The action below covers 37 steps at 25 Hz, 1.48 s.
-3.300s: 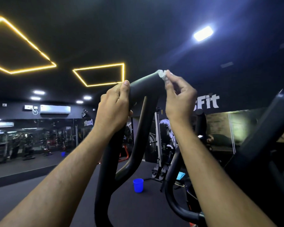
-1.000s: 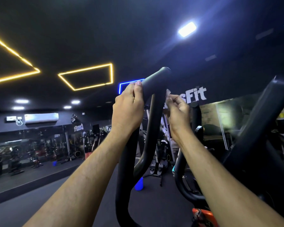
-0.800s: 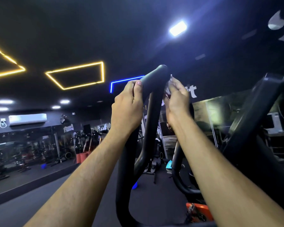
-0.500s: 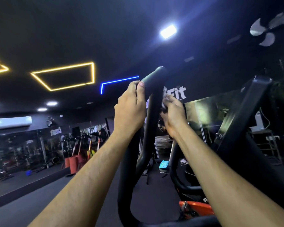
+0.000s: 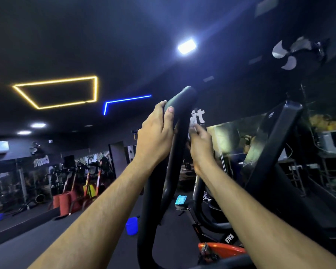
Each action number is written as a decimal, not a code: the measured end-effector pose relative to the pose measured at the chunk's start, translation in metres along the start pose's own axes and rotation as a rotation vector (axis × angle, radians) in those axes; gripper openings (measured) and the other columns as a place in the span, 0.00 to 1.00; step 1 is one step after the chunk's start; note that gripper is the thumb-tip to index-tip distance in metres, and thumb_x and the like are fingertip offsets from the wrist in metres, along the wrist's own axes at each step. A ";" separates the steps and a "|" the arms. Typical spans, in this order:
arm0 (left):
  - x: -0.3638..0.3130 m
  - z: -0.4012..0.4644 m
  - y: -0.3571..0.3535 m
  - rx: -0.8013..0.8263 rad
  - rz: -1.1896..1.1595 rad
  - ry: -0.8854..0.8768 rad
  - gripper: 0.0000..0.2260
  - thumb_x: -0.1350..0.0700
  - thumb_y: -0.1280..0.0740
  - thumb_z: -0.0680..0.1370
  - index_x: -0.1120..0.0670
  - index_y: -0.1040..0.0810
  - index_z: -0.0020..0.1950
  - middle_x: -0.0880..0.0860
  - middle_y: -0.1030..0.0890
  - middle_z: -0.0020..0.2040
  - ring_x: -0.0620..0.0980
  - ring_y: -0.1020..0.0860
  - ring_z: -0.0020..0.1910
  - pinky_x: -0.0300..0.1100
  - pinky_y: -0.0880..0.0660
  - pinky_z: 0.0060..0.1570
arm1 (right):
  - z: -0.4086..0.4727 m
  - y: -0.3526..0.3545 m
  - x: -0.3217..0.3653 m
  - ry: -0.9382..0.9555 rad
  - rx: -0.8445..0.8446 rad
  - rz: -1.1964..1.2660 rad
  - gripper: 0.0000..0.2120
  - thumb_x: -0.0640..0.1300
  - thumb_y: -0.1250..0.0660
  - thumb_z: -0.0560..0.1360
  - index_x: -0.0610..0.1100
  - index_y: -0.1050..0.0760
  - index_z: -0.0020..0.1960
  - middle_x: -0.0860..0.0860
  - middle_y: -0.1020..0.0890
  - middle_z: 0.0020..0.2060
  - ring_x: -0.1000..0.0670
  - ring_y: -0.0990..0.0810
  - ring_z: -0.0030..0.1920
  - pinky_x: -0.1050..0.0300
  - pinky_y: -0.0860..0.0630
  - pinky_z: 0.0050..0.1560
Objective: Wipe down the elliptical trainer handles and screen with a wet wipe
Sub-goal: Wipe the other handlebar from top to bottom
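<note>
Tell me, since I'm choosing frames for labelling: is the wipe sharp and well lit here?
Head view: the room is dim; the white wet wipe, pinched in the right hand, is smeared by motion blur; the white ceiling light panel flares; wide-angle distortion bows the edges.

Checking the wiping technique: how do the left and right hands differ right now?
The left hand grips the handle near its top, bare; the right hand sits lower beside the bar, pinching the white wet wipe. The left looks sharp, the right blurred. Both are raised at the same handle.
</note>
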<state>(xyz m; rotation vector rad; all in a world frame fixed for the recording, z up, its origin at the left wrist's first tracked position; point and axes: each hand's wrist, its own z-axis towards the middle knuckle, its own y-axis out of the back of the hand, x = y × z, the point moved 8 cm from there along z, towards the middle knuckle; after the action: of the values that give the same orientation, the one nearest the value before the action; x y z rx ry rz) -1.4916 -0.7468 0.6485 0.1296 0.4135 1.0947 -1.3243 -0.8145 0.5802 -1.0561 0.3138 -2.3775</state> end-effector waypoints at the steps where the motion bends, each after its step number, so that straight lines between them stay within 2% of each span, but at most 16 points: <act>1: 0.003 0.001 0.000 0.013 -0.017 -0.007 0.26 0.35 0.49 0.82 0.44 0.29 0.74 0.48 0.18 0.66 0.53 0.18 0.62 0.57 0.26 0.66 | -0.002 0.001 -0.004 -0.004 0.040 -0.038 0.12 0.51 0.39 0.80 0.50 0.17 0.49 0.48 0.13 0.46 0.48 0.17 0.50 0.38 0.22 0.60; 4: 0.007 -0.002 0.001 0.046 -0.052 -0.003 0.26 0.34 0.48 0.82 0.43 0.30 0.76 0.48 0.20 0.69 0.52 0.21 0.66 0.57 0.27 0.69 | -0.004 0.004 0.017 -0.027 0.025 0.007 0.15 0.42 0.40 0.84 0.45 0.20 0.42 0.53 0.19 0.32 0.54 0.23 0.35 0.53 0.27 0.38; 6: 0.006 -0.005 0.002 0.042 -0.047 -0.009 0.24 0.38 0.46 0.85 0.45 0.31 0.79 0.48 0.21 0.72 0.52 0.23 0.69 0.55 0.29 0.70 | 0.003 0.004 0.046 -0.024 -0.064 0.212 0.15 0.41 0.40 0.85 0.45 0.22 0.41 0.56 0.20 0.29 0.58 0.23 0.29 0.62 0.26 0.33; 9: 0.004 -0.006 0.005 0.028 -0.053 -0.026 0.22 0.45 0.45 0.88 0.49 0.33 0.81 0.49 0.25 0.76 0.50 0.28 0.74 0.44 0.33 0.70 | 0.003 -0.015 0.065 -0.101 -0.101 0.424 0.13 0.40 0.40 0.85 0.43 0.22 0.43 0.52 0.19 0.28 0.55 0.20 0.26 0.63 0.24 0.27; 12: 0.002 -0.004 0.003 0.020 -0.060 -0.068 0.22 0.47 0.44 0.88 0.51 0.35 0.82 0.48 0.29 0.79 0.47 0.32 0.77 0.35 0.38 0.67 | -0.014 -0.019 0.042 -0.166 -0.020 0.349 0.10 0.38 0.41 0.84 0.42 0.22 0.49 0.52 0.17 0.31 0.54 0.20 0.30 0.61 0.24 0.29; 15: 0.002 -0.002 0.002 0.005 -0.073 -0.112 0.22 0.48 0.44 0.88 0.51 0.35 0.82 0.48 0.31 0.80 0.45 0.35 0.78 0.30 0.41 0.64 | -0.017 -0.008 0.037 -0.109 0.044 0.112 0.16 0.37 0.43 0.84 0.43 0.22 0.42 0.53 0.18 0.29 0.56 0.22 0.27 0.59 0.28 0.30; 18: 0.001 -0.001 0.001 0.006 -0.084 -0.135 0.22 0.49 0.44 0.88 0.52 0.35 0.83 0.48 0.32 0.81 0.44 0.36 0.79 0.33 0.41 0.69 | -0.004 -0.008 0.065 -0.018 -0.126 0.143 0.17 0.41 0.41 0.85 0.44 0.23 0.38 0.53 0.21 0.26 0.56 0.24 0.24 0.62 0.29 0.26; 20: 0.002 -0.002 0.001 0.001 -0.084 -0.124 0.22 0.48 0.44 0.88 0.51 0.36 0.83 0.47 0.32 0.81 0.44 0.35 0.78 0.36 0.39 0.68 | -0.004 -0.020 0.069 -0.084 -0.194 0.294 0.16 0.47 0.37 0.84 0.44 0.21 0.40 0.51 0.18 0.29 0.54 0.21 0.26 0.62 0.25 0.27; 22: 0.002 -0.001 0.002 -0.001 -0.092 -0.125 0.22 0.47 0.44 0.88 0.50 0.35 0.82 0.46 0.32 0.81 0.44 0.35 0.78 0.39 0.38 0.68 | -0.011 -0.027 0.053 -0.159 -0.161 0.374 0.15 0.47 0.37 0.84 0.45 0.21 0.40 0.52 0.20 0.27 0.54 0.22 0.26 0.64 0.25 0.27; 26: 0.000 -0.002 0.004 -0.008 -0.085 -0.138 0.22 0.47 0.45 0.88 0.50 0.35 0.82 0.46 0.31 0.80 0.46 0.34 0.78 0.44 0.36 0.69 | -0.020 -0.006 0.026 -0.085 -0.003 0.064 0.17 0.36 0.43 0.83 0.45 0.23 0.39 0.54 0.25 0.25 0.58 0.29 0.23 0.66 0.33 0.24; 28: -0.001 -0.003 0.002 -0.003 -0.086 -0.145 0.22 0.47 0.45 0.88 0.50 0.35 0.82 0.47 0.31 0.80 0.46 0.34 0.78 0.44 0.36 0.70 | -0.004 0.009 0.036 0.018 -0.121 0.008 0.16 0.35 0.41 0.82 0.43 0.22 0.38 0.53 0.23 0.27 0.57 0.27 0.26 0.63 0.30 0.30; 29: 0.000 -0.004 0.001 0.002 -0.092 -0.138 0.22 0.47 0.46 0.88 0.50 0.35 0.82 0.46 0.32 0.80 0.45 0.35 0.78 0.44 0.36 0.70 | 0.005 0.015 0.045 0.062 -0.206 -0.014 0.15 0.38 0.38 0.82 0.42 0.23 0.37 0.51 0.22 0.29 0.55 0.27 0.28 0.60 0.29 0.33; 31: 0.001 -0.003 0.002 0.008 -0.103 -0.122 0.22 0.47 0.46 0.89 0.49 0.35 0.82 0.45 0.32 0.81 0.45 0.35 0.78 0.44 0.36 0.70 | 0.015 0.012 0.062 0.104 -0.320 -0.033 0.20 0.53 0.34 0.80 0.39 0.24 0.36 0.48 0.24 0.30 0.50 0.28 0.32 0.54 0.29 0.35; 33: 0.001 -0.004 0.004 0.004 -0.116 -0.115 0.22 0.47 0.46 0.89 0.48 0.35 0.82 0.45 0.32 0.80 0.45 0.35 0.78 0.44 0.36 0.69 | 0.012 0.003 0.064 0.078 -0.348 -0.078 0.25 0.61 0.37 0.79 0.40 0.28 0.36 0.47 0.29 0.31 0.49 0.32 0.33 0.54 0.33 0.33; 35: 0.001 -0.005 0.004 0.003 -0.123 -0.115 0.21 0.47 0.46 0.89 0.48 0.35 0.82 0.45 0.31 0.80 0.44 0.34 0.77 0.43 0.37 0.69 | -0.001 0.002 0.046 0.048 -0.305 -0.075 0.21 0.58 0.36 0.81 0.45 0.26 0.37 0.48 0.29 0.32 0.50 0.32 0.32 0.57 0.33 0.32; 37: 0.002 -0.004 0.004 0.003 -0.134 -0.120 0.21 0.47 0.46 0.89 0.48 0.34 0.82 0.45 0.31 0.80 0.44 0.34 0.77 0.41 0.38 0.70 | -0.015 0.005 0.015 -0.046 -0.174 -0.056 0.16 0.50 0.36 0.83 0.46 0.22 0.38 0.49 0.24 0.32 0.51 0.27 0.32 0.59 0.30 0.31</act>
<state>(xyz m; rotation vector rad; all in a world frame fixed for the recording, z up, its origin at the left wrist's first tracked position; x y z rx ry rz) -1.4961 -0.7441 0.6452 0.1672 0.3118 0.9488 -1.3425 -0.8269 0.5773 -1.2106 0.4882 -2.4055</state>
